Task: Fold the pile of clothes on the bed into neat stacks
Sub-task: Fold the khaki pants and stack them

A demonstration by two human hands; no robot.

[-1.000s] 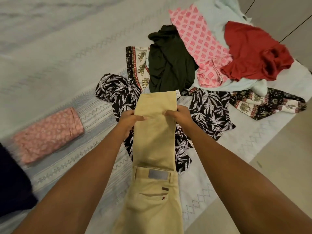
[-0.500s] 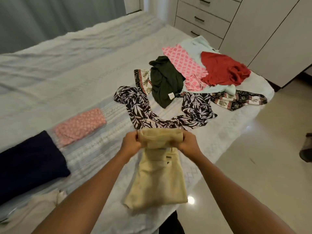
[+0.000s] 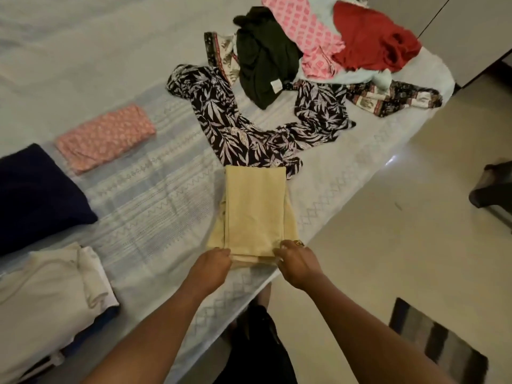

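At the near edge of the bed point(image 3: 138, 206), the beige trousers point(image 3: 255, 212) lie folded and flat. The left hand point(image 3: 210, 268) and the right hand point(image 3: 296, 266) each pinch one of their near corners. Unfolded clothes point(image 3: 313, 48) lie toward the far right corner. A folded pink piece point(image 3: 105, 137), navy piece point(image 3: 36, 195) and white piece point(image 3: 47, 295) lie along the left side.

No text, brand, number or sign is legible in this view. The only candidate is a small white tag point(image 3: 276, 85) near the lower hem of the dark green garment point(image 3: 263, 59) on the bed; it is too small and blurred for any writing on it to be made out.
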